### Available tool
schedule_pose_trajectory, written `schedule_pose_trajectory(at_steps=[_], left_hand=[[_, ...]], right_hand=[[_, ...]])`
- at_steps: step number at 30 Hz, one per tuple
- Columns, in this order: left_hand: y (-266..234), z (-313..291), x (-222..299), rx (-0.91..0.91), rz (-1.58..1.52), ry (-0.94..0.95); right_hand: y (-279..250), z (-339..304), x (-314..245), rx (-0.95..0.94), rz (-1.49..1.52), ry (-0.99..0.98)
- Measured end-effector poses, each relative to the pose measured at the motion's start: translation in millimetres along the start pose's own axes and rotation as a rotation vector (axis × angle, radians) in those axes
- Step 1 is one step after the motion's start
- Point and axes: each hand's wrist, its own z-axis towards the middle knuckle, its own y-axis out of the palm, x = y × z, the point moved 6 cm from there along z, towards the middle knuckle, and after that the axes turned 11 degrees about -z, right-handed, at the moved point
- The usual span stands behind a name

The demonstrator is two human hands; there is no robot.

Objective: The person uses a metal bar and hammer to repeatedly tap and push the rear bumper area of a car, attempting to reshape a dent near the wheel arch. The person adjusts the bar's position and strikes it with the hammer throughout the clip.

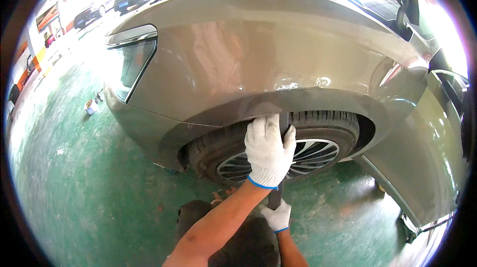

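A dark flat bar (275, 198) stands roughly upright in front of a car wheel (313, 155), its upper end at the edge of the wheel arch. My left hand (270, 152), in a white knit glove with a blue cuff, lies over the bar. Its fingers stretch up to the arch lip and its thumb is spread to the right of the bar. Lower down, my right hand (278, 216), gloved alike, is closed around the bar; its fingers are partly hidden. The brownish-gold fender (233, 58) curves above the tyre (323, 119).
An open car door (422, 152) juts out at the right. The headlight (133, 63) is at the left of the fender. A small white round container (90, 106) sits on the green floor (74, 177). Dark cars (134, 0) are parked in the background.
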Motion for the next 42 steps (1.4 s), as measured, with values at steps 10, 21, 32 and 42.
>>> schedule_pose_trajectory(at_steps=[10, 21, 32, 42], left_hand=[[0, -4, -1, 0.046, -0.007, 0.065], [2, -4, -3, 0.032, 0.027, 0.052], [0, -9, -3, 0.055, 0.019, 0.104], [-11, -21, -4, -0.046, -0.034, 0.028]], right_hand=[[-5, -9, 0, 0.035, 0.089, -0.009], [-4, -5, 2, 0.034, 0.002, -0.050], [10, 8, 8, 0.079, 0.016, -0.077], [5, 6, 2, 0.053, 0.049, -0.031]])
